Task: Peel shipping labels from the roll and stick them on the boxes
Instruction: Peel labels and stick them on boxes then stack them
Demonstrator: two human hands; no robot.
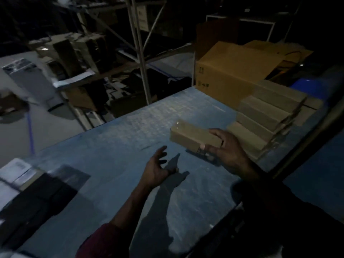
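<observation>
A person's right hand [226, 148] grasps a small brown box [195, 137] by its near end, fingers curled over the top and thumb underneath, holding it just above a worn blue bench [115, 146] in a dimly lit storeroom. The left hand [158, 169] hovers over the bench at about 7 o'clock from the box, palm turned up, fingers spread and relaxed, holding nothing; its shadow falls on the blue surface beside it. At 2 o'clock from the held box, a stack of similar small boxes [268, 112] rises in steps along the bench's right edge, and beyond them, at 12 o'clock, sits a large cardboard carton [230, 71]. Dark flat items and white papers [16, 168] lie at the bench's left edge, at 9 o'clock, too blurred to identify. Metal shelving [138, 49] loaded with cartons fills the background. No label roll can be made out in the gloom.
</observation>
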